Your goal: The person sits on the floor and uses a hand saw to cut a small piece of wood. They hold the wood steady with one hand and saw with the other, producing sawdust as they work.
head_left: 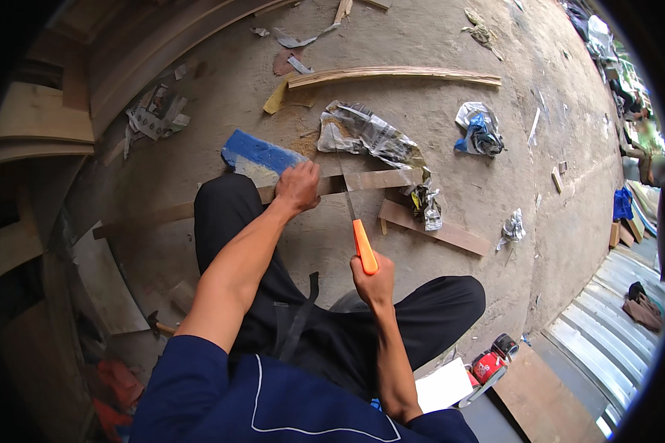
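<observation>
My right hand (374,280) is closed round the orange handle of a hand saw (362,240). Its thin blade points away from me and crosses a long wooden strip (384,179). Left of the blade, my left hand (297,186) presses on the strip with its fingers bent over it. Just beyond that hand lies a blue-painted block (255,153), its near side partly covered by my hand and the strip. The strip runs leftward past my bent knee. Crumpled newspaper (369,133) lies behind the strip, close to the blade.
A short plank (436,227) lies at the right, a longer wood piece (395,74) farther off. Crumpled paper with blue plastic (480,131) sits beyond. A hammer (159,323) is at my left, a red power tool (488,365) at lower right, corrugated metal sheets (606,310) right.
</observation>
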A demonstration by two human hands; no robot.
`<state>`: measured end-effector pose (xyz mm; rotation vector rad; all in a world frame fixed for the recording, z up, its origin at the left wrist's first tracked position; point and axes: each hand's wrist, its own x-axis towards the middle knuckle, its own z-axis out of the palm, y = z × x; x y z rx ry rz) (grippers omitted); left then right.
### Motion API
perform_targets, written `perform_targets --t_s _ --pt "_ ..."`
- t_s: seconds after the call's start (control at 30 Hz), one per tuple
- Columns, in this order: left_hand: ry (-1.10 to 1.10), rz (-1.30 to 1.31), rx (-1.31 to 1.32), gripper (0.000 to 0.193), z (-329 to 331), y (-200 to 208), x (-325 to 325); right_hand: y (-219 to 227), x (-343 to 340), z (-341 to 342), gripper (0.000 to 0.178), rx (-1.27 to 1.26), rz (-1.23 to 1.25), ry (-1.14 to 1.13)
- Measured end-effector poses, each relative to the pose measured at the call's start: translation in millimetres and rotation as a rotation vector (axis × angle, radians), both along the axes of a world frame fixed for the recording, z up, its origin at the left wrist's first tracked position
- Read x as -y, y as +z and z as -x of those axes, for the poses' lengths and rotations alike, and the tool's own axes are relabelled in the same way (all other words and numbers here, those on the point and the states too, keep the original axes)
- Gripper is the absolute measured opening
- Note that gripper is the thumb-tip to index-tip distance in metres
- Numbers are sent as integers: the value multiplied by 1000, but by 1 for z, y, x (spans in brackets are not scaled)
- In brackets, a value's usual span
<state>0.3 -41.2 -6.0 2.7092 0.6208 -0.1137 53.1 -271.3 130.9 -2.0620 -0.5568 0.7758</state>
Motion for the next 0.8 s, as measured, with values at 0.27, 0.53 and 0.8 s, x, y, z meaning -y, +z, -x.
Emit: perform_targets --t_s 0.27,0.53,0.8 --pt "195 25 48 46 -11 -3 -19 -6 14 -6 20 72 -12 28" --pt "200 15 -7 52 -7 -2 -18 4 0 -25 25 52 26 103" --pt "192 -3 19 50 -24 -2 -19 -19 -31 -41 27 89 26 83"
